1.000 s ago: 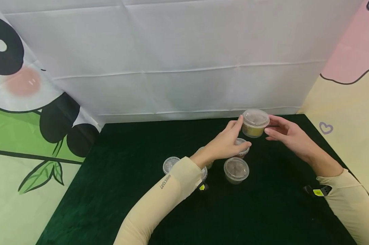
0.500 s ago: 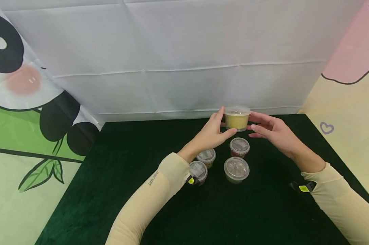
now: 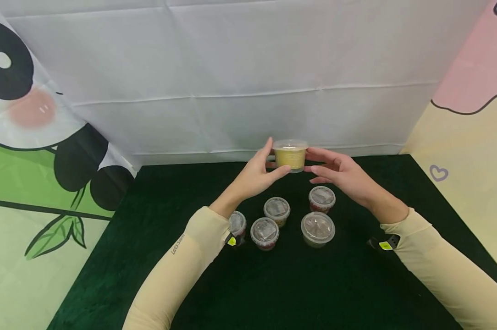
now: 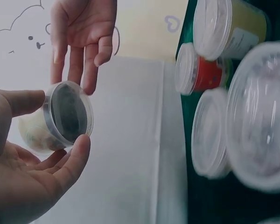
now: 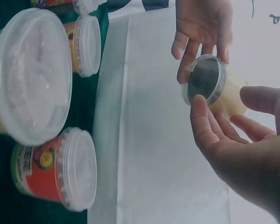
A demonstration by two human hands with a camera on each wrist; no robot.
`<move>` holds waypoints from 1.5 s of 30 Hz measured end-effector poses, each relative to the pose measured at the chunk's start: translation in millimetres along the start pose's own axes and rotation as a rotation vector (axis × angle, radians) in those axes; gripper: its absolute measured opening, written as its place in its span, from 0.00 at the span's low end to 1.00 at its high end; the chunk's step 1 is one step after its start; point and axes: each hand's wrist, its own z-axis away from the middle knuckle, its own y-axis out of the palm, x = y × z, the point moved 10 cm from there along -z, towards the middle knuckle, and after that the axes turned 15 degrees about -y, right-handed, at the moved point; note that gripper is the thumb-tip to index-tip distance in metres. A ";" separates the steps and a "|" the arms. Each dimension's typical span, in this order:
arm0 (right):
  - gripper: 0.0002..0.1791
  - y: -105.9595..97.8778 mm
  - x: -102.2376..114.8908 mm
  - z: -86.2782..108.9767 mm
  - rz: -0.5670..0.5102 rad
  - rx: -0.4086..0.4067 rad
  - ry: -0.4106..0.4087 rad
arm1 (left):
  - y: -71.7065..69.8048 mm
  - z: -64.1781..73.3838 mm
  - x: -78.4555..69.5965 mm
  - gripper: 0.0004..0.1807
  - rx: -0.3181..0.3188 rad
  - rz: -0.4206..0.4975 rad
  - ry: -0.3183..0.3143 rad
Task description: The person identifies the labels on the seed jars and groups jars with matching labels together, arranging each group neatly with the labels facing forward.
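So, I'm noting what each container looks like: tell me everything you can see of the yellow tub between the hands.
The yellow tub is small and round, apparently clear plastic, with a clear rimmed lid on. Yellow shows through its wall; whether label or contents is unclear. The lid looks dark in both wrist views. Roughly upright, it is raised off the green cloth. The left hand grips one side; the right hand's fingers touch or nearly touch the other.
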 end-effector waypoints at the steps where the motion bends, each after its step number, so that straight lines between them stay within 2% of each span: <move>1: 0.33 2.2 0.6 -1.9 -0.009 0.001 -0.001 | -3.3 1.0 1.3 0.51 0.003 0.004 -0.004; 8: 0.32 15.9 4.7 -21.1 -0.054 -0.010 -0.008 | -26.2 8.0 8.7 0.49 0.013 0.038 -0.028; 15: 0.30 28.1 -6.1 -42.6 -0.151 -0.048 0.066 | -39.2 11.6 24.4 0.49 0.006 0.142 -0.076; 20: 0.29 34.5 -9.8 -46.9 -0.187 -0.051 0.104 | -40.8 12.2 32.2 0.48 0.012 0.178 -0.083; 24: 0.30 37.8 -10.4 -47.0 -0.184 -0.039 0.114 | -41.0 12.9 35.4 0.48 0.014 0.169 -0.083; 32: 0.29 38.1 -13.6 -42.8 -0.179 -0.039 0.131 | -37.3 15.2 34.5 0.48 0.016 0.154 -0.068; 45: 0.30 43.7 -12.1 -46.3 -0.180 -0.017 0.119 | -42.3 18.0 40.0 0.49 0.004 0.154 -0.078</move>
